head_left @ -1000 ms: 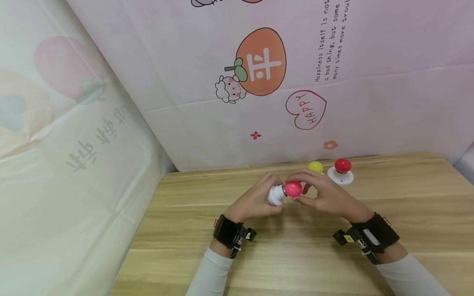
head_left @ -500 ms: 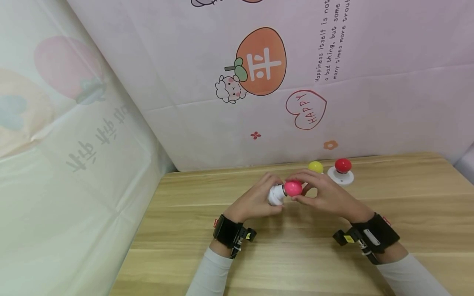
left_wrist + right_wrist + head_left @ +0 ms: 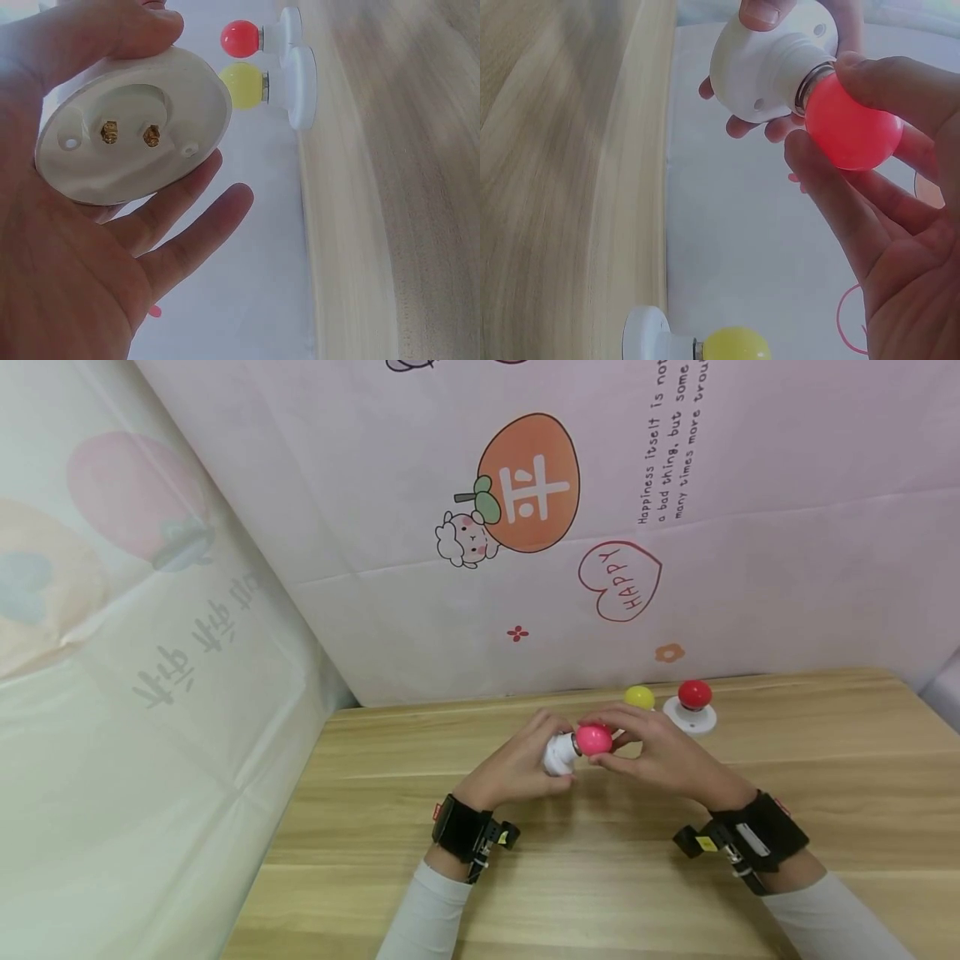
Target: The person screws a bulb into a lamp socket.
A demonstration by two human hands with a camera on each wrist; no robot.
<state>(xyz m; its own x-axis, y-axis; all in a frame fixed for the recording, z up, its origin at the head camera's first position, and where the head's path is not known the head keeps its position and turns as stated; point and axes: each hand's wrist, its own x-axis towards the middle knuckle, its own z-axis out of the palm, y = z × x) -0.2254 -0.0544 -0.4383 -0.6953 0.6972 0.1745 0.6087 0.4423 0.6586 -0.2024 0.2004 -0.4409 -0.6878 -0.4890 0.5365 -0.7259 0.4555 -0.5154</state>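
My left hand [image 3: 517, 764] grips a white lamp holder [image 3: 558, 755] by its round base. In the left wrist view the base's underside [image 3: 135, 161] faces the camera, with two brass screws showing. My right hand [image 3: 656, 747] pinches a pink-red light bulb [image 3: 595, 740] between thumb and fingers. In the right wrist view the bulb [image 3: 855, 124] sits at the mouth of the lamp holder [image 3: 772, 67], with part of its metal thread showing outside. Both things are held up above the table, the bulb pointing right.
A yellow bulb [image 3: 640, 697] in a white holder stands at the table's back, partly behind my right hand. Beside it is a red bulb [image 3: 695, 694] in another white holder [image 3: 701, 721]. The wooden table [image 3: 360, 843] meets a printed cloth [image 3: 420, 635] behind.
The right thumb and fingers have shifted slightly around the bulb. The left hand keeps its grip on the lamp holder, and the bulb stays at its mouth.
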